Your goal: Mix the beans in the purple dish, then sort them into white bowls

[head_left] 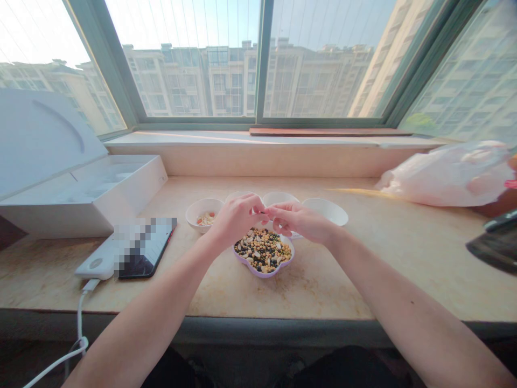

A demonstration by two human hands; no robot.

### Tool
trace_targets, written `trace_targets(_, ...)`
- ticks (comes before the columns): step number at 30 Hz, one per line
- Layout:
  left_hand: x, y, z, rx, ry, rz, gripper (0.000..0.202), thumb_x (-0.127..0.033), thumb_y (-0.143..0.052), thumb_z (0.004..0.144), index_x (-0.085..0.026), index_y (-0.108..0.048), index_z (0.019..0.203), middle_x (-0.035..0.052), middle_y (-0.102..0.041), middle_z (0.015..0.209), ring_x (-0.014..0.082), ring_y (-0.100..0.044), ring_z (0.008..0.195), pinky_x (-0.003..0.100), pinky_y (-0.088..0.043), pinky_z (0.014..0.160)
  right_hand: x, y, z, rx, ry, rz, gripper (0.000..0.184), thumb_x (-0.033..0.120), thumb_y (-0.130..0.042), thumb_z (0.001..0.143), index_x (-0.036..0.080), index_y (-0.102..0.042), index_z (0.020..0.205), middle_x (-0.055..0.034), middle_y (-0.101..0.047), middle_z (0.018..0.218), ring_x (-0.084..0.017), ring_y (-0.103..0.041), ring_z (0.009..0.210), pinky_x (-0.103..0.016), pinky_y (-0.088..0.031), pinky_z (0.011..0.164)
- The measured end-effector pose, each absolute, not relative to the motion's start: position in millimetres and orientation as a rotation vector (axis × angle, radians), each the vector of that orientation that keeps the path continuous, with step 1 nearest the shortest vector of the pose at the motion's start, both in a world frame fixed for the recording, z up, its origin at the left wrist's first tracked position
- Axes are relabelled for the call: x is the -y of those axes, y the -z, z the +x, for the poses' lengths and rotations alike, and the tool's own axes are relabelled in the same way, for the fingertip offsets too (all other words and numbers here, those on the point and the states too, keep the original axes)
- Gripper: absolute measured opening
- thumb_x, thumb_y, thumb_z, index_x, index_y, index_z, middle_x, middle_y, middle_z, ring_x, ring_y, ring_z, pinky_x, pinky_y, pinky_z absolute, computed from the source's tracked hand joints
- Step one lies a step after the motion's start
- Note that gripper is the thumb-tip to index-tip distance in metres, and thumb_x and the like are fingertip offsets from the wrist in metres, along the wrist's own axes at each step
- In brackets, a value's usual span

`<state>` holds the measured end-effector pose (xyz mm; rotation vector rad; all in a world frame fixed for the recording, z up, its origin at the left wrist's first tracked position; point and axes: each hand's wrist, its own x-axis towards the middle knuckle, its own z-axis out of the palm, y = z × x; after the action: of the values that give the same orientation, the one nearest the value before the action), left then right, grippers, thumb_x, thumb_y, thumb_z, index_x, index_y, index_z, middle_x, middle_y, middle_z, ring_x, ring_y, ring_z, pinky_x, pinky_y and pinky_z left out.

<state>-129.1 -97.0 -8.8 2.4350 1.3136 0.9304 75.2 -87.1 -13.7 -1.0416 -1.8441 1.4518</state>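
Note:
My left hand (238, 218) and my right hand (299, 222) meet at the fingertips above a lilac-rimmed, flower-shaped dish (263, 274). Its central compartment holds a mix of beans and seeds (262, 250), with yellow, black and pale pieces. Both hands pinch inward, and anything small between the fingertips is hidden. A white bowl section (194, 215) to the left of my left hand holds a few pale and orange pieces (205, 218). Further white bowl sections (329, 209) sit beyond and beneath my right hand.
The dish stands on a beige stone windowsill (404, 269). To the left are an open white box (100, 199), a pixelated phone (149, 253) and a white power bank (97, 261) with a cable. A pink plastic bag (444, 178) lies to the right.

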Motion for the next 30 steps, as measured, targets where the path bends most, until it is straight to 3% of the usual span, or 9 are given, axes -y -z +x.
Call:
trace_targets(6, 94, 17, -126, -1.205, -0.906, 2.517, 0.017, -0.027, -0.072, 0.09, -0.019, -0.061, 0.079, 0.0007, -0.068, 0.09, 0.0153, -0.062, 0.082, 0.028, -0.046, 0.076, 85, 21, 76, 1.842, -1.53, -1.042, 0.042, 0.058, -0.075, 0.08, 0.016, -0.069, 0.082, 0.0048, -0.052, 0.058, -0.008, -0.037, 0.05, -0.023, -0.024, 0.046)
trace_targets(10, 95, 21, -125, -1.266, -0.868, 2.475, 0.017, -0.03, -0.072, 0.089, -0.019, -0.061, 0.096, 0.0028, -0.068, 0.098, 0.0175, -0.064, 0.087, 0.03, -0.049, 0.078, 80, 18, 83, 1.86, -1.37, -1.11, 0.038, 0.053, -0.076, 0.078, 0.016, -0.071, 0.084, 0.0051, -0.052, 0.056, -0.008, -0.038, 0.05, -0.024, -0.028, 0.048)
trace_targets(14, 100, 19, -123, -1.188, -0.65, 2.553, 0.008, -0.024, -0.062, 0.093, -0.019, -0.064, 0.1, 0.005, -0.07, 0.103, 0.0193, -0.067, 0.092, 0.031, -0.051, 0.082, 72, 15, 92, 1.813, -0.853, -1.261, 0.033, 0.047, -0.072, 0.081, 0.016, -0.075, 0.091, -0.0012, -0.066, 0.071, -0.012, -0.052, 0.06, -0.027, -0.041, 0.057)
trace_targets(17, 104, 18, -122, -0.998, -0.469, 2.677, 0.014, -0.018, -0.058, 0.094, -0.02, -0.069, 0.102, 0.0051, -0.071, 0.106, 0.0202, -0.068, 0.097, 0.032, -0.051, 0.087, 65, 17, 99, 1.791, -0.684, -1.303, 0.028, 0.042, -0.068, 0.083, 0.015, -0.074, 0.092, -0.0059, -0.074, 0.085, -0.016, -0.059, 0.069, -0.031, -0.047, 0.065)
trace_targets(21, 106, 20, -121, -0.768, -0.28, 2.741, 0.021, -0.024, -0.067, 0.089, -0.021, -0.073, 0.109, 0.0059, -0.07, 0.114, 0.0219, -0.068, 0.104, 0.032, -0.051, 0.094, 58, 22, 105, 1.861, -0.441, -1.37, 0.022, 0.034, -0.065, 0.087, 0.017, -0.075, 0.096, -0.0075, -0.077, 0.094, -0.018, -0.063, 0.073, -0.033, -0.05, 0.07)
trace_targets(25, 107, 23, -120, -0.772, -0.158, 2.743, 0.042, -0.032, -0.078, 0.081, -0.023, -0.071, 0.122, 0.0062, -0.068, 0.124, 0.0251, -0.064, 0.114, 0.034, -0.05, 0.1, 56, 25, 108, 1.981, -0.163, -1.46, 0.023, 0.025, -0.065, 0.089, 0.019, -0.077, 0.106, -0.0057, -0.078, 0.098, -0.019, -0.064, 0.074, -0.035, -0.05, 0.08)
trace_targets(30, 107, 18, -116, -0.756, -0.077, 2.768, 0.026, -0.021, -0.069, 0.088, -0.022, -0.075, 0.114, 0.0056, -0.071, 0.115, 0.023, -0.065, 0.107, 0.033, -0.052, 0.095, 58, 26, 104, 1.976, -0.131, -1.499, 0.025, 0.027, -0.068, 0.089, 0.021, -0.077, 0.111, -0.004, -0.079, 0.103, -0.018, -0.062, 0.071, -0.035, -0.051, 0.082)
